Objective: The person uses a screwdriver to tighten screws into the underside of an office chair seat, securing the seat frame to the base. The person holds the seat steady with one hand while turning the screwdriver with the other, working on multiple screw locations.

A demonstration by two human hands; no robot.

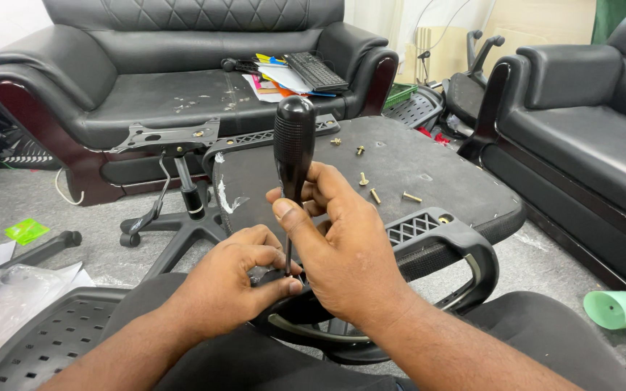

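Right hand (345, 250) gripping the black-handled screwdriver (293, 145) upright, left hand (233, 279) pinching its thin metal shaft down at the black plastic chair armrest (440, 242).

place: office lounge or reception room | evidence: black leather sofa (182, 65) and armchair (588, 130) | keyboard (316, 71) and papers (280, 78) on the sofa seat | office chair base (182, 217) and loose chair parts on the grey carpet floor (52, 203)

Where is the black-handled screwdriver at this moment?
In the head view, the black-handled screwdriver stands upright at centre, held by the right hand, its tip beside the left hand.
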